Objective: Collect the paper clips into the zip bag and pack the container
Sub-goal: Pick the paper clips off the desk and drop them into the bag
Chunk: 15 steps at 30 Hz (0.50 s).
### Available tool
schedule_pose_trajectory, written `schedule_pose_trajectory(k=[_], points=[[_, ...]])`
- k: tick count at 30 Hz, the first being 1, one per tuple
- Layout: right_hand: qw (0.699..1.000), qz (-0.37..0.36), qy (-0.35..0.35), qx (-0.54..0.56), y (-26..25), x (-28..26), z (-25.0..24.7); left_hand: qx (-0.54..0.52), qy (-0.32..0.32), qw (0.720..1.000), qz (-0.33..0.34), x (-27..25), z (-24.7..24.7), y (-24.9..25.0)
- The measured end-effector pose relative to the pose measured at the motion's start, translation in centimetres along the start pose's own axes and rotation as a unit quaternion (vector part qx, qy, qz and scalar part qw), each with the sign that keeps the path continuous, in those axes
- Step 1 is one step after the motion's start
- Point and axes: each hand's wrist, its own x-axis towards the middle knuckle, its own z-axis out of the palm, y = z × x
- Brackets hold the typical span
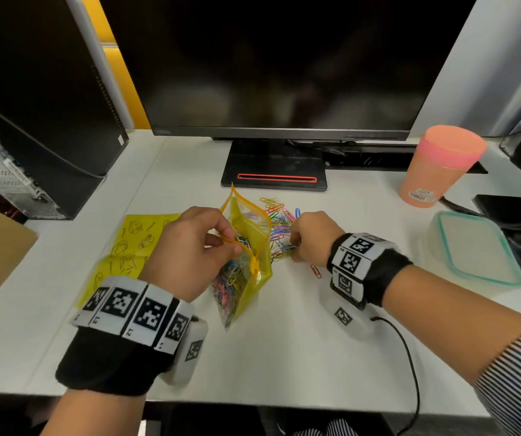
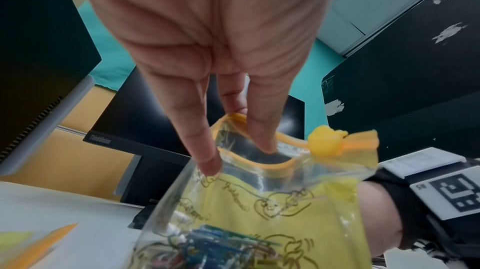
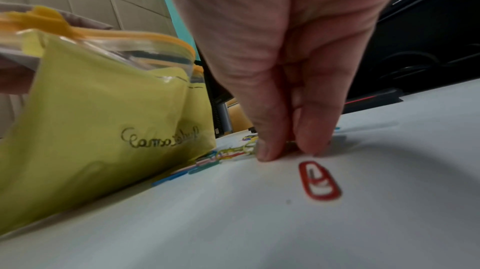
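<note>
Behind zip bag (image 1: 246, 247), monitor (image 1: 284, 73), perhaps cup (image 1: 438, 166)

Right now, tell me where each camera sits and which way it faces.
Head: above the desk, facing down; left hand, right hand, both forearms show.
Left wrist: under the palm, facing along the fingers holding the zip bag open.
Right wrist: low over the desk, facing the fingers at the paper clips.
All three share the zip bag.

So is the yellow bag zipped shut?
No, the zip bag gapes at the top, and the left hand has fingers hooked inside its orange rim.
</note>
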Motion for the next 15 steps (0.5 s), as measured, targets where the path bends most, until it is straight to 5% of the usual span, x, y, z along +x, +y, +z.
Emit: schedule_pose_trajectory(k=[15], points=[[0.997,-0.029,-0.066,-0.038,-0.76,0.13,-0.09,0.008,0.001,1.000,0.003,0.05,0.14,0.10]])
